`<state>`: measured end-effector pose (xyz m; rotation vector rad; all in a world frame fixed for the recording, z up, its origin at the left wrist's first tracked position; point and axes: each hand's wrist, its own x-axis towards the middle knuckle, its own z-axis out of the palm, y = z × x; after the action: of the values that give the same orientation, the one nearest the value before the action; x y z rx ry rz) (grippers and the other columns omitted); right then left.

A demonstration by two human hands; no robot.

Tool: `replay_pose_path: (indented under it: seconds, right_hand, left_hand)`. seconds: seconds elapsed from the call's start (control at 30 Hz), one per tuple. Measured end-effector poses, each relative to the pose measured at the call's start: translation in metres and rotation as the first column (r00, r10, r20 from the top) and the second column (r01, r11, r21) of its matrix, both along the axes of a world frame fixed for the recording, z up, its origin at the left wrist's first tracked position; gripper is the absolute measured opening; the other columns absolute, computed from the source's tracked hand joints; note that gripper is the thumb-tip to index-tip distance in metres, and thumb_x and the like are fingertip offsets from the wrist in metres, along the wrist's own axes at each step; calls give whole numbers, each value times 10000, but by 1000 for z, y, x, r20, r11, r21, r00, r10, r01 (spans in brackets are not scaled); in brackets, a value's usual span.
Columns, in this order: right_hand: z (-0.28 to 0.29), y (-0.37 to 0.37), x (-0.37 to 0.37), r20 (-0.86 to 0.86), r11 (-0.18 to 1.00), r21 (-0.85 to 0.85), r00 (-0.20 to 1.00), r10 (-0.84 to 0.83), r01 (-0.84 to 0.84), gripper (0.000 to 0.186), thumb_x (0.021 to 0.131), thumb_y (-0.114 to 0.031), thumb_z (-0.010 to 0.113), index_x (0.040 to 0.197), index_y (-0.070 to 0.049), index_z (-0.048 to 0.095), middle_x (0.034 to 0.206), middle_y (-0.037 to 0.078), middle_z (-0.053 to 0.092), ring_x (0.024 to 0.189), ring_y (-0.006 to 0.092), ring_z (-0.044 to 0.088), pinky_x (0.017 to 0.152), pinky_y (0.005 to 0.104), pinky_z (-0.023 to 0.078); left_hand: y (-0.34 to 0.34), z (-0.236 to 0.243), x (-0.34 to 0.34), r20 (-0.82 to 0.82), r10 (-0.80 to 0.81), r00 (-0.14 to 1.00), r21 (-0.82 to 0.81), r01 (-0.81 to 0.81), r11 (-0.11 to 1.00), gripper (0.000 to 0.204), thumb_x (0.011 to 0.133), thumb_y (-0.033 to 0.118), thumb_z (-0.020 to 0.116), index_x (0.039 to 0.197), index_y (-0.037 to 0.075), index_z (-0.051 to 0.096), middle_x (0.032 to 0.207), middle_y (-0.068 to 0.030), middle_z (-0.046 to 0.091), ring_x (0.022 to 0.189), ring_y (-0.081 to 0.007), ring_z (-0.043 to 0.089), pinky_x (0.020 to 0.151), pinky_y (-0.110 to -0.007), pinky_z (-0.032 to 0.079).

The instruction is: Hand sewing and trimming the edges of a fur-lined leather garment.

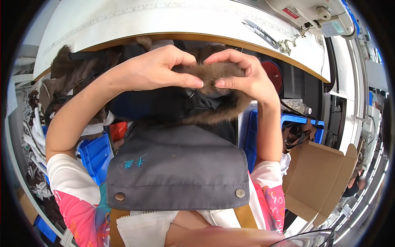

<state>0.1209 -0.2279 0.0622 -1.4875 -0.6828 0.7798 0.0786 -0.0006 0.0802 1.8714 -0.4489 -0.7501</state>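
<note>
Fur trim (224,72), brown and plush, was bunched between our left hand (160,69) and our right hand (249,76), raised above our dark grey apron (177,168) and just in front of the near edge of the white tabletop (135,24). Its pile looked dense and soft, lighter at the top where the light caught it, darker in the folds. From our right fingers it curved round and ran back leftward below in a fuzzy band, bordering dark cloth (144,103) that looked smooth, with a slight sheen in its creases.

On the left we had thumb and forefinger nearly closed on the fur's edge, the thumb laid along the front. On the right we pinched its other side, thumb in front and forefinger arched over the top, fur filling the space between them. We could not tell how our remaining fingers gripped behind it. A thin, glinting sliver (192,95) showed just below our left thumb, too small for us to identify. Well apart from our hands, a pair of snips (263,35) lay on the tabletop.
</note>
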Motion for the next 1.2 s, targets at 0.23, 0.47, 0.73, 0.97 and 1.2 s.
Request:
replay_pose_path:
  seconds: [0.23, 0.47, 0.73, 0.97, 1.2]
  right_hand:
    - [16, 9, -73, 668, 889, 116, 627, -400, 442, 136, 691, 23, 680, 800, -23, 612, 720, 65, 578, 590, 173, 534, 527, 261, 424]
    - [-33, 35, -81, 637, 801, 192, 549, -541, 567, 195, 740, 61, 637, 927, 7, 625, 730, 91, 585, 575, 181, 548, 517, 278, 430]
    - [-26, 34, -85, -73, 756, 43, 757, -649, 653, 138, 855, -35, 573, 961, 35, 625, 807, 62, 639, 668, 85, 591, 604, 207, 491]
    - [-19, 28, -88, -114, 777, -49, 769, -629, 628, 118, 837, -47, 607, 929, 24, 621, 789, 30, 630, 684, 63, 571, 628, 194, 475]
    - [-20, 31, -92, 252, 783, -37, 764, -593, 620, 97, 795, -31, 639, 886, 0, 637, 703, 32, 580, 613, 72, 519, 568, 209, 423]
  left_hand:
    - [1, -7, -1, 28, 141, 990, -40, -140, 989, 250, 856, 215, 594, 784, -19, 545, 653, 33, 421, 657, -48, 370, 574, -232, 328]
    - [0, -14, 6, 127, 65, 990, 181, -88, 980, 258, 864, 207, 583, 738, -8, 519, 640, 39, 416, 629, -36, 362, 547, -222, 318]
    - [-11, -31, -7, -81, 259, 962, -276, -272, 922, 222, 877, 188, 564, 783, -13, 577, 692, 45, 500, 679, -31, 426, 623, -217, 371]
    - [-17, -42, -16, -126, 348, 929, -227, -368, 901, 213, 878, 191, 561, 829, -13, 598, 707, 50, 517, 709, -30, 445, 660, -212, 381]
    - [-13, -30, -7, 102, 270, 957, 3, -272, 962, 331, 874, 223, 563, 649, 13, 444, 625, 55, 332, 618, -41, 311, 537, -234, 290]
